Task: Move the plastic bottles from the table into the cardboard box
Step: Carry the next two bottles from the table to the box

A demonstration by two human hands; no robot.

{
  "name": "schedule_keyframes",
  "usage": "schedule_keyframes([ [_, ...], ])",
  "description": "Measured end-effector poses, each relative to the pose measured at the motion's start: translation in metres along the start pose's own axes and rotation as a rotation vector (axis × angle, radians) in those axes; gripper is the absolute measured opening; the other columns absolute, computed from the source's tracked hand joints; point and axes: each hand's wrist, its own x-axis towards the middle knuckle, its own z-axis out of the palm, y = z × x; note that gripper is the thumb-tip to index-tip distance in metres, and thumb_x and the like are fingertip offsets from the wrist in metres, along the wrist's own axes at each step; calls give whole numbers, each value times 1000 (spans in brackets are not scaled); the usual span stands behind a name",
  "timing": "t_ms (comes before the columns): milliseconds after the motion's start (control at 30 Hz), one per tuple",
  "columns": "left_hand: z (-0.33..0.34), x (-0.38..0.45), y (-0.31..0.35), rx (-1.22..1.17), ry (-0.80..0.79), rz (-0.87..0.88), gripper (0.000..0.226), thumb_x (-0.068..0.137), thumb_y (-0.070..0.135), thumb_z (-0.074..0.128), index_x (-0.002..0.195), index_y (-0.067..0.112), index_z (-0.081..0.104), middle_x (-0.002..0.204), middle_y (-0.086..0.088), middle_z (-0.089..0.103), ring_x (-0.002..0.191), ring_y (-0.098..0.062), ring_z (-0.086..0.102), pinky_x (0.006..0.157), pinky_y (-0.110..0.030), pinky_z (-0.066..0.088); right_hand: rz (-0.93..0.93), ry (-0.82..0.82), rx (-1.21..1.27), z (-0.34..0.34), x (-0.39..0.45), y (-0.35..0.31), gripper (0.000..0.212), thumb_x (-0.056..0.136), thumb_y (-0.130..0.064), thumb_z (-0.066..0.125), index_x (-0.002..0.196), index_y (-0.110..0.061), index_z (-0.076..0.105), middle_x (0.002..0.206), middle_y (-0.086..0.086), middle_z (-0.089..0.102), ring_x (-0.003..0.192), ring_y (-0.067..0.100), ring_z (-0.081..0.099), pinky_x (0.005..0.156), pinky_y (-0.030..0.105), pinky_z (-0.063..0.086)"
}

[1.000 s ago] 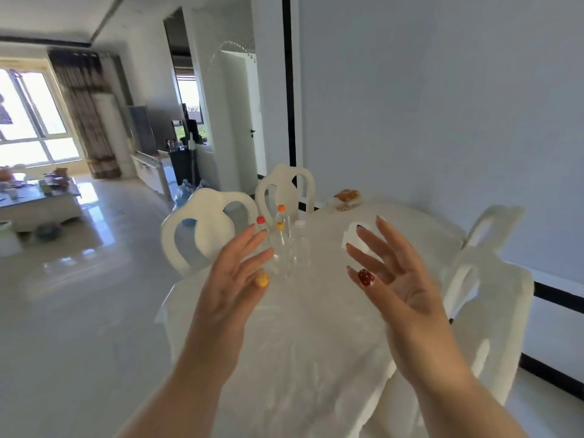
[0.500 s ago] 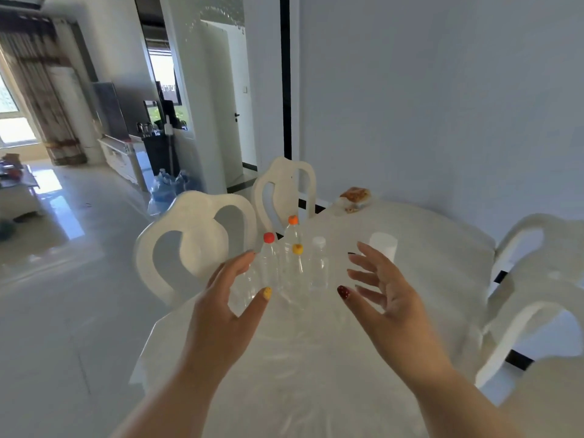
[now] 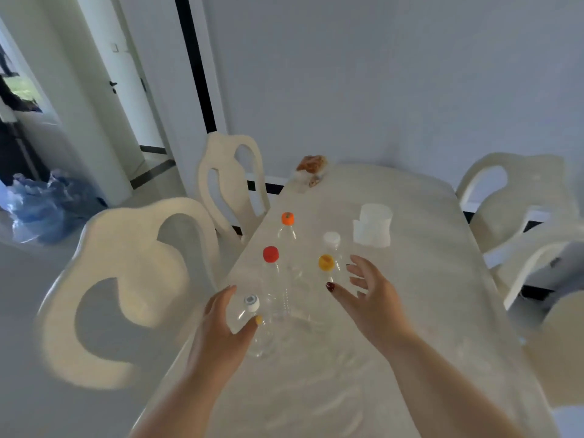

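Several clear plastic bottles stand upright on the white table (image 3: pixel 316 390). The nearest bottle (image 3: pixel 263 338) has a white cap. My left hand (image 3: pixel 221 330) is cupped around its neck, with the thumb on its shoulder and the fingers spread behind it. Behind it are a red-capped bottle (image 3: pixel 276 289), an orange-capped bottle (image 3: pixel 287 229), a yellow-capped bottle (image 3: pixel 326 263) and a white-capped bottle (image 3: pixel 331 240). My right hand (image 3: pixel 369 298) hovers open just right of the yellow-capped bottle, holding nothing. No cardboard box is in view.
A white paper roll (image 3: pixel 373 229) stands behind the bottles, and a food packet (image 3: pixel 311 167) lies at the table's far end. White chairs stand on the left (image 3: pixel 104 295), far left (image 3: pixel 230 172) and right (image 3: pixel 518 197). Blue bags (image 3: pixel 41 210) sit on the floor.
My view has tilted down and moved closer to the table. Both hands have reached forward. The left now wraps the nearest bottle, and the right has come beside the yellow-capped one.
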Motion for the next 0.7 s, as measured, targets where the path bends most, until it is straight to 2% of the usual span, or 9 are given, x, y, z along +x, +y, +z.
schedule_keyframes([
  [67, 1, 14, -10, 4, -66, -19, 70, 75, 34, 80, 139, 25, 52, 136, 2, 55, 129, -19, 53, 105, -36, 41, 49, 13, -67, 18, 8, 1, 80, 69, -61, 68, 140, -34, 43, 133, -14, 57, 122, 10, 55, 99, 34, 46],
  [133, 4, 23, -18, 11, -105, -18, 63, 75, 28, 82, 133, 26, 57, 128, 6, 58, 123, -17, 56, 100, -32, 42, 85, 27, -124, 33, 14, 2, 76, 70, -60, 69, 138, -35, 45, 135, -14, 57, 125, 11, 54, 95, 30, 44],
  [267, 9, 31, -24, 37, -178, 9, 45, 77, 32, 80, 119, 33, 64, 118, 16, 64, 110, -6, 59, 88, -25, 41, 145, 127, -177, 54, 27, 5, 56, 76, -48, 74, 126, -31, 55, 116, -11, 63, 116, 16, 59, 82, 27, 40],
  [367, 13, 38, -25, 2, -164, -19, 38, 76, 29, 81, 111, 32, 67, 113, 15, 66, 105, -8, 61, 84, -26, 43, 191, 201, -190, 62, 37, 7, 44, 79, -44, 73, 119, -30, 61, 99, -14, 58, 104, 18, 61, 76, 26, 38],
  [467, 17, 43, -23, -1, -161, -33, 33, 76, 29, 82, 104, 33, 66, 105, 15, 64, 97, -9, 59, 79, -24, 40, 189, 230, -192, 62, 42, 8, 35, 80, -45, 73, 111, -31, 62, 94, -13, 57, 90, 14, 55, 72, 27, 37],
  [533, 19, 47, -25, -9, -167, -40, 31, 75, 29, 83, 100, 34, 67, 100, 15, 64, 93, -11, 60, 74, -19, 40, 188, 241, -193, 64, 45, 8, 26, 81, -43, 73, 100, -33, 59, 93, -13, 58, 88, 14, 55, 68, 26, 37],
  [600, 21, 49, -27, -16, -163, -39, 28, 75, 30, 83, 92, 40, 64, 93, 19, 62, 90, -9, 59, 68, -8, 35, 191, 249, -210, 66, 45, 8, 20, 82, -40, 72, 93, -31, 58, 89, -15, 58, 86, 16, 57, 59, 24, 36],
  [700, 21, 47, -27, -37, -179, -31, 29, 77, 27, 82, 89, 43, 60, 94, 20, 63, 89, -10, 59, 67, -5, 33, 178, 262, -215, 66, 42, 9, 16, 82, -37, 72, 92, -28, 63, 86, -18, 61, 87, 17, 59, 60, 23, 38],
])
